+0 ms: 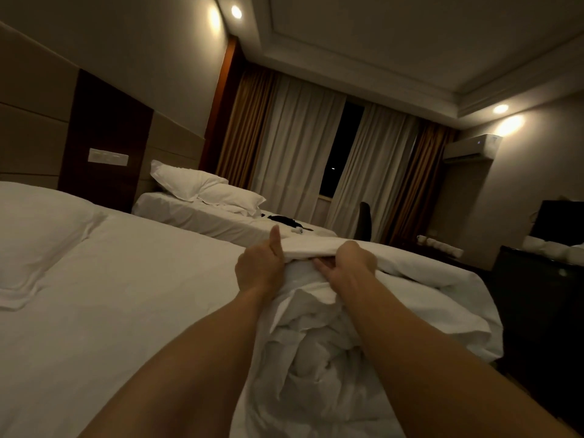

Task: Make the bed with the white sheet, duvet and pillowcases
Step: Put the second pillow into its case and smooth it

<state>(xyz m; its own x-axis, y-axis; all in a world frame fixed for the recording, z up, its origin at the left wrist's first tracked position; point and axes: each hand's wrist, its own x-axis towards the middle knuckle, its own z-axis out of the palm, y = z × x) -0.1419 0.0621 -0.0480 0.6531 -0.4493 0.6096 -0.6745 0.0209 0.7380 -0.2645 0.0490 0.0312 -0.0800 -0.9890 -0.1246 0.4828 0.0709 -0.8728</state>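
Note:
A white sheet (pixel 132 298) lies smooth over the near bed. A white pillow (pixel 38 235) rests at its head on the left. The white duvet (pixel 319 349) is bunched in a crumpled heap across the bed's right part. My left hand (pixel 259 267) grips the duvet's folded edge, thumb raised, fingers hidden under the cloth. My right hand (pixel 350 263) grips the same edge just to the right, fingers curled over it.
A second bed (pixel 202 216) stands beyond, with two white pillows (pixel 205 188) and small dark items on it. Curtains (pixel 297 147) cover the window at the back. A dark cabinet (pixel 537 298) with white cups stands right of the bed, and a chair (pixel 366 221) sits near the window.

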